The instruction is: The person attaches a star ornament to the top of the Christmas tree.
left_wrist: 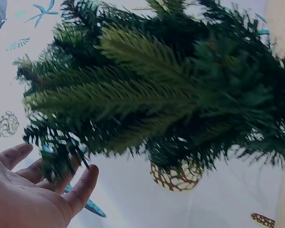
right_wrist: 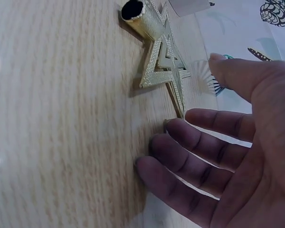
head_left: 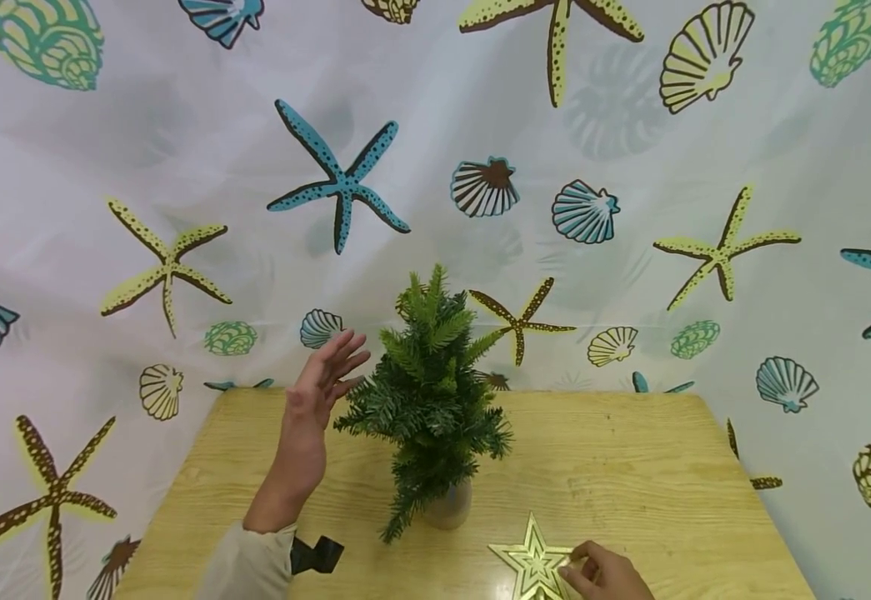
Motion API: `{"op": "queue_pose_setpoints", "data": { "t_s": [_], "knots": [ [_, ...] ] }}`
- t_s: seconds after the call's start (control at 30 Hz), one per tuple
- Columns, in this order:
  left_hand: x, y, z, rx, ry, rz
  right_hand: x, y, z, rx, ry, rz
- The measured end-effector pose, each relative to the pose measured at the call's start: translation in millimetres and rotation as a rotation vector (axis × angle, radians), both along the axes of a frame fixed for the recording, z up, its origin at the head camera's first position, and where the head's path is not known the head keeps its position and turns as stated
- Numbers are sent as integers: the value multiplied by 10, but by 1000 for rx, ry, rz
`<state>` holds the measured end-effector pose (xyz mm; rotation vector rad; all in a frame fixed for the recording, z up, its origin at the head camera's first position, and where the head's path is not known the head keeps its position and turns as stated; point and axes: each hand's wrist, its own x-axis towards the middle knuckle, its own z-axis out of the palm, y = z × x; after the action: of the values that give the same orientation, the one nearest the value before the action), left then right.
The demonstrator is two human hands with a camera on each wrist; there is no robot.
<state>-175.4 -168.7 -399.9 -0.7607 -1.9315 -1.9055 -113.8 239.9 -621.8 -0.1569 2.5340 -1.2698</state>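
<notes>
A small artificial Christmas tree [head_left: 431, 392] stands upright on the table, its pale base [head_left: 450, 507] showing under the branches. Left of it, my left hand [head_left: 309, 417] is raised, fingers spread and holding nothing. In the left wrist view, branch tips of the tree [left_wrist: 147, 90] overlap the fingers of that hand [left_wrist: 42, 194]. A gold star tree topper [head_left: 536, 557] lies flat at the front of the table. My right hand [head_left: 606, 575] is at its right point. The right wrist view shows the star's hollow tube [right_wrist: 141, 18] and loosely bent fingers [right_wrist: 199, 142] beside one point, thumb apart.
The wooden table [head_left: 615, 450] has its far edge against a hanging white curtain [head_left: 420, 100] printed with starfish and shells. More curtain hangs at both sides. A black strap piece [head_left: 318, 554] sticks out from the left wrist beside the beige sleeve [head_left: 251, 562].
</notes>
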Motion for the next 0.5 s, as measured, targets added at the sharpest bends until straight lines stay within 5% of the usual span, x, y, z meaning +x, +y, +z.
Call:
{"op": "queue_pose_setpoints", "data": {
  "t_s": [0.3,0.5],
  "knots": [
    [-50,123,148,57,40,-53,13,-9,-5,28,15,20],
    [-41,206,286,17,40,-10,27,-17,-27,35,4,7]
  ]
}}
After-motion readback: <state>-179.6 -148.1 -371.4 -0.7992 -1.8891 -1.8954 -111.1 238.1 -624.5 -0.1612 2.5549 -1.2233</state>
